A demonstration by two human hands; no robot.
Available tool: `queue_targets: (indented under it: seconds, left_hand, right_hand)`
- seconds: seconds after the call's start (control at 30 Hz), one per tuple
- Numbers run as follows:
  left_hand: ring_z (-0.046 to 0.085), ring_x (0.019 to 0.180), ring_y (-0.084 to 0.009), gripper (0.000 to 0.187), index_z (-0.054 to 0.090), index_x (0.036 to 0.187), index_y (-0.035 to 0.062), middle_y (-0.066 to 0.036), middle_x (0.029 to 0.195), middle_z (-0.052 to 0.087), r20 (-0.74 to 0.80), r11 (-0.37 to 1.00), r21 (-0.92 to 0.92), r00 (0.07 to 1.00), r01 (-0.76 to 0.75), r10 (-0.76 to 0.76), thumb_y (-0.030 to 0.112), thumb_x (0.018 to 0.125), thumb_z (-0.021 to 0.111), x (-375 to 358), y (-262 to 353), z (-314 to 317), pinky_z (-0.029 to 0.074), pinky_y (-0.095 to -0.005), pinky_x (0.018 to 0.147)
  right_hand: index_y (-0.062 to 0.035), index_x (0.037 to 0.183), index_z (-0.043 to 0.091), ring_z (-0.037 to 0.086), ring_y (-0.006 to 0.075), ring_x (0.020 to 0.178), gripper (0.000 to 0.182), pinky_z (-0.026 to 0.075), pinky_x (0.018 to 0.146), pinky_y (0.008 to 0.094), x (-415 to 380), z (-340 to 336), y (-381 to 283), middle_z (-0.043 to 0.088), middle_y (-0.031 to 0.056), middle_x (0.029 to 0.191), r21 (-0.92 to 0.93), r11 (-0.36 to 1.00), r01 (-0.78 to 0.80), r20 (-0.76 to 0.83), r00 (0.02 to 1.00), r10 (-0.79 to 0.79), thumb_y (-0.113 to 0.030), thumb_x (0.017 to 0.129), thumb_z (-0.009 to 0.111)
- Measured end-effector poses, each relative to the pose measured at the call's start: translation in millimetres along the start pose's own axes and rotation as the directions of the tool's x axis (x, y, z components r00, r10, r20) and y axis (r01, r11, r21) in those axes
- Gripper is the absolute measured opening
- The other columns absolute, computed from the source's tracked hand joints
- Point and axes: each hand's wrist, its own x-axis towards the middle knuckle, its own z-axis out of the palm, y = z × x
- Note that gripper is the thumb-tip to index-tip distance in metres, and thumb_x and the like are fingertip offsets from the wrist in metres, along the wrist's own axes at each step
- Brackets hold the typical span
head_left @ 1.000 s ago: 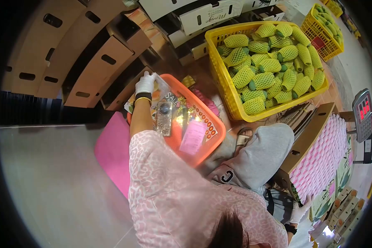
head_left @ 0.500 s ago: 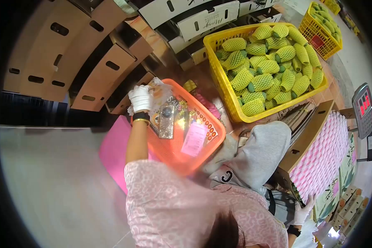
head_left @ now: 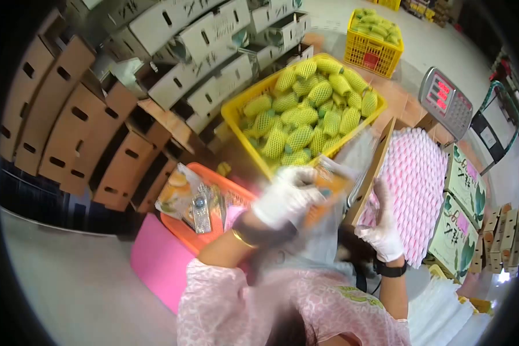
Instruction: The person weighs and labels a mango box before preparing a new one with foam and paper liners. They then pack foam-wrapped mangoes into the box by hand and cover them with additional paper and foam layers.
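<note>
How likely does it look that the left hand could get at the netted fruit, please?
Probably yes: the netted fruit lies uncovered in the open yellow crate, just beyond the left hand, though that hand seems occupied with an orange packet.

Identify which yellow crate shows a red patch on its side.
The middle crate, between the large near crate and the one cut off by the view's top; only it shows a red patch.

Pale grey floor stretches beyond rows of stacked cartons.
</note>
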Motion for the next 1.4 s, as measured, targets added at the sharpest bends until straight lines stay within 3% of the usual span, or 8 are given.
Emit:
queue_targets:
  seconds: [0.1, 0.3, 0.5, 0.6, 0.67, 0.87, 1.1, 1.4]
  left_hand:
    - [0.057, 0.077, -0.0095, 0.021, 0.059, 0.097, -0.001, -0.004, 0.088, 0.062, 0.264, 0.995, -0.049, 0.96, -0.088, 0.097, 0.004, 0.076, 0.06, 14, 8, 43, 0.047, -0.0228, 0.07]
    - [0.056, 0.077, -0.0079, 0.022, 0.057, 0.1, 0.0003, -0.002, 0.086, 0.061, 0.224, 0.982, -0.016, 0.957, -0.186, 0.185, 0.005, 0.079, 0.061, 59, -6, 89, 0.047, -0.0228, 0.069]
    - [0.055, 0.077, -0.0098, 0.014, 0.06, 0.093, 0.0011, -0.003, 0.083, 0.061, 0.076, 0.889, 0.34, 0.951, -0.307, 0.299, 0.005, 0.079, 0.06, 89, 12, 84, 0.046, -0.025, 0.072]
    - [0.058, 0.073, -0.014, 0.01, 0.061, 0.087, 0.0012, -0.007, 0.081, 0.063, 0.086, 0.215, 0.902, 0.646, -0.374, 0.759, 0.008, 0.079, 0.06, 97, 57, 28, 0.047, -0.0272, 0.069]
    - [0.06, 0.075, -0.0224, 0.015, 0.061, 0.091, 0.0027, -0.013, 0.085, 0.063, -0.238, 0.45, 0.848, 0.557, -0.28, 0.796, 0.009, 0.078, 0.058, 93, 113, -15, 0.048, -0.0299, 0.072]
    - [0.053, 0.099, -0.0291, 0.037, 0.054, 0.102, 0.0051, -0.012, 0.108, 0.054, -0.096, 0.069, 0.77, 0.007, 0.634, 0.995, 0.022, 0.07, 0.063, 37, 306, -171, 0.042, -0.0354, 0.087]
    - [0.015, 0.133, -0.0224, 0.072, 0.025, 0.135, 0.0228, -0.002, 0.144, 0.019, -0.249, -0.087, 0.227, 0.144, 0.97, 0.958, 0.046, 0.075, 0.056, -3, 397, -193, 0.02, -0.0557, 0.101]
    - [0.047, 0.104, -0.0262, 0.066, 0.049, 0.113, 0.0082, -0.014, 0.112, 0.049, -0.276, -0.066, 0.374, 0.179, 0.925, 0.944, 0.05, 0.065, 0.065, 6, 411, -253, 0.033, -0.0462, 0.09]
  right_hand:
    - [0.0038, 0.134, 0.018, 0.042, 0.0256, 0.118, 0.098, 0.038, 0.095, 0.0371, -4, -26, 2, 0.03, 0.0179, 0.136, 0.464, 0.848, -0.254, 0.258, 0.955, 0.145, -0.025, 0.062, 0.078]
    - [0.0019, 0.097, 0.056, 0.048, 0.0051, 0.053, 0.033, 0.036, 0.046, 0.0168, -46, -76, -4, 0.058, 0.0014, 0.075, 0.378, 0.915, -0.141, -0.27, 0.928, 0.255, -0.002, 0.066, 0.067]
    - [0.0033, 0.109, 0.049, 0.057, 0.0121, 0.076, 0.037, 0.046, 0.068, 0.0236, -34, -123, 6, 0.059, 0.0072, 0.093, 0.341, 0.934, 0.109, -0.554, 0.826, 0.106, 0.004, 0.074, 0.059]
    - [0.0048, 0.114, 0.044, 0.055, 0.0158, 0.09, 0.044, 0.044, 0.077, 0.0252, -25, -162, 90, 0.057, 0.011, 0.101, 0.072, 0.997, 0.005, -0.675, 0.736, 0.044, 0.002, 0.074, 0.061]
    - [0.0001, 0.127, 0.035, 0.049, 0.0264, 0.108, 0.065, 0.041, 0.088, 0.0305, -33, -150, 51, 0.049, 0.0215, 0.116, -0.524, 0.576, -0.627, -0.642, 0.736, 0.216, 0.004, 0.068, 0.062]
    - [0.0014, 0.131, 0.029, 0.048, 0.0256, 0.111, 0.075, 0.038, 0.092, 0.0279, -37, -165, 116, 0.047, 0.018, 0.122, -0.307, 0.864, -0.399, -0.586, 0.794, 0.158, 0.006, 0.063, 0.061]
    - [0.0016, 0.131, 0.03, 0.041, 0.0341, 0.117, 0.068, 0.032, 0.098, 0.0345, -36, -151, 93, 0.042, 0.0231, 0.126, -0.53, 0.666, -0.524, -0.572, 0.801, 0.176, 0.0, 0.069, 0.059]
    - [-0.0025, 0.13, 0.034, 0.04, 0.0294, 0.119, 0.061, 0.032, 0.098, 0.0337, -33, -137, 57, 0.043, 0.019, 0.127, -0.567, 0.514, -0.643, -0.637, 0.739, 0.221, -0.014, 0.075, 0.059]
